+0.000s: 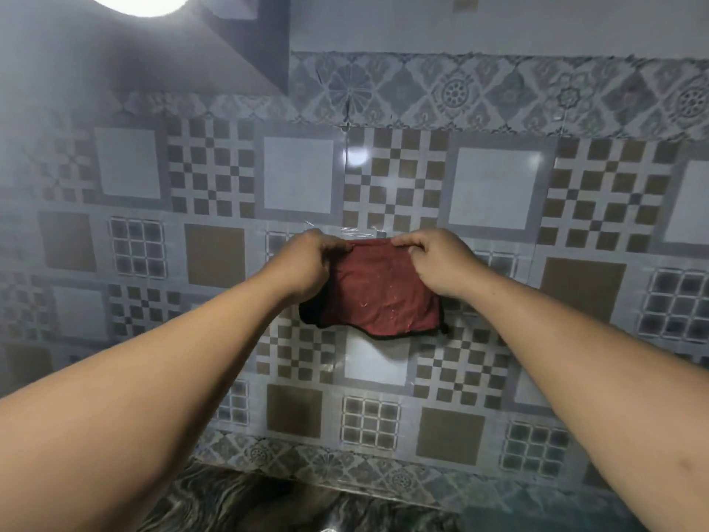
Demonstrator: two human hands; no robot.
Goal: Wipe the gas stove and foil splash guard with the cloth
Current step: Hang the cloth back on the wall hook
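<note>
A dark red cloth (378, 291) with a black hem hangs in front of the patterned foil splash guard (495, 186) on the wall. My left hand (305, 264) pinches its upper left corner. My right hand (441, 263) pinches its upper right corner. Between the two hands the cloth is stretched flat, its lower edge drooping free. The gas stove is out of view.
The splash guard covers the whole wall ahead, with a floral border strip (498, 90) along its top. A dark marbled countertop (245, 501) shows at the bottom edge. A bright lamp (142, 1) glares at the top left.
</note>
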